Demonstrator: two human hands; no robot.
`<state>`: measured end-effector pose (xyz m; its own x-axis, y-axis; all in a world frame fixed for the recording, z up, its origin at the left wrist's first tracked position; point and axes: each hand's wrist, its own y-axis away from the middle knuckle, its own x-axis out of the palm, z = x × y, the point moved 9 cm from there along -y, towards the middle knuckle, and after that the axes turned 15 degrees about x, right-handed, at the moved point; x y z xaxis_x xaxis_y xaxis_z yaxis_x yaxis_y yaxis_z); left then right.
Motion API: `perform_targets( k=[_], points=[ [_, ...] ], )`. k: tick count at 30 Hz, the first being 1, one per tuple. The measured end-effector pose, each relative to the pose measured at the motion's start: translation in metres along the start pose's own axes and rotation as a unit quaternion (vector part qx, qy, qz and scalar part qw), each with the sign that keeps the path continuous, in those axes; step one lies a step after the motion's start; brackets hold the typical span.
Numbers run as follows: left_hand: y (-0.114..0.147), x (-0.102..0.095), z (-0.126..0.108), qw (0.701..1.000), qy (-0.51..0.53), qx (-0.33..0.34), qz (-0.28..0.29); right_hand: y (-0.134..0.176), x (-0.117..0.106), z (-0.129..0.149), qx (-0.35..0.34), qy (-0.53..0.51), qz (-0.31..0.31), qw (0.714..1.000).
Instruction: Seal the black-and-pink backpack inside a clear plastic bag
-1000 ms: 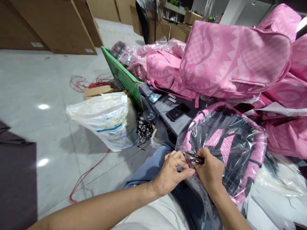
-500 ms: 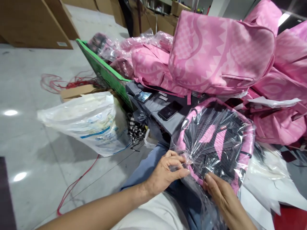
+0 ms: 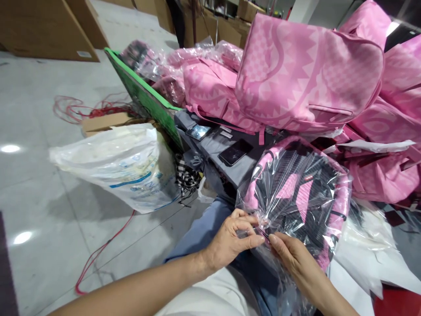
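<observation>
A backpack with pink edging and a black ribbed back panel (image 3: 315, 215) lies over my lap inside a clear plastic bag (image 3: 268, 199). The bag's mouth is gathered into a bunched neck near the pack's lower left. My left hand (image 3: 232, 239) is closed in a pinch on that neck, thumb and forefinger forming a loop. Just to its right, my right hand (image 3: 294, 256) pinches at the gathered plastic, thumb on top. A thin dark strand shows between the two hands; its kind cannot be made out. Loose plastic hangs below my right hand.
Pink patterned backpacks (image 3: 309, 74) are piled beyond and to the right. Two phones, one dark (image 3: 235, 152) and one lit (image 3: 198, 131), lie on grey fabric. A white plastic sack (image 3: 125, 162) and red cord (image 3: 92, 270) are on the floor at left, near a green-edged panel (image 3: 141, 90).
My right hand has moved left and slightly up along the plastic, close to my left hand. The left hand keeps its pinch on the bag's neck.
</observation>
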<state>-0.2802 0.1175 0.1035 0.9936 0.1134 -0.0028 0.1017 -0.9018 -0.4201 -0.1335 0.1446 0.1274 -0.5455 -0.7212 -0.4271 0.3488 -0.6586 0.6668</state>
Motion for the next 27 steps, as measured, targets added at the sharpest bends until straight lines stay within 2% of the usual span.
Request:
perform_targets(
  k=[6, 12, 23, 25, 27],
  points=[
    [0.004, 0.002, 0.012, 0.99, 0.109, -0.084, -0.021, -0.005, 0.006, 0.005, 0.006, -0.032, 0.014, 0.999],
    [0.004, 0.003, 0.014, 0.985, 0.12, -0.121, -0.021, -0.01, 0.009, -0.003, 0.025, -0.053, 0.01, 0.998],
    [0.004, 0.003, 0.016, 0.991, 0.097, -0.093, -0.009, -0.011, 0.008, 0.0, 0.014, -0.054, 0.007, 0.998],
    [0.004, 0.003, 0.014, 0.995, 0.068, -0.075, 0.0, -0.013, 0.01, 0.002, 0.003, -0.059, 0.006, 0.998],
    [0.003, 0.002, 0.005, 1.0, 0.002, -0.024, 0.018, -0.011, 0.008, 0.006, -0.013, -0.066, 0.001, 0.998]
  ],
)
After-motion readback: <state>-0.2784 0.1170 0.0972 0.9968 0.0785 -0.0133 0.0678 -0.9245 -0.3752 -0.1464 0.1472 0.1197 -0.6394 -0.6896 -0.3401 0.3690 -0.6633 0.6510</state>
